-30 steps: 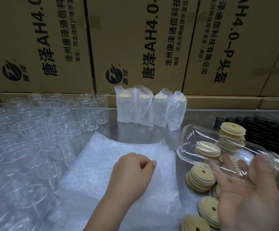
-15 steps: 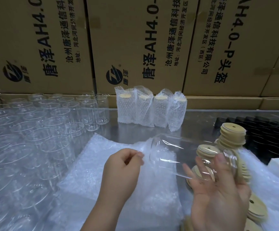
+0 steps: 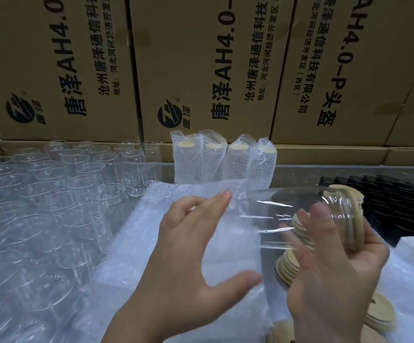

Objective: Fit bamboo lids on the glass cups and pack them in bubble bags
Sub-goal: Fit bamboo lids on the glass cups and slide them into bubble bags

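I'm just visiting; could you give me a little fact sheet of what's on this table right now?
Right hand: grips a glass cup on its side, bamboo lid fitted
Left hand: spread against a bubble bag
Already packed: four bagged cups standing at the back
Waiting: empty cups on the left, loose lids on the right
Behind: cardboard boxes

The bench (image 3: 297,175) carries empty glass cups (image 3: 82,184) on the left, bubble bags (image 3: 136,243) in the middle, four bagged cups (image 3: 223,159) behind, and bamboo lids (image 3: 380,315) on the right.
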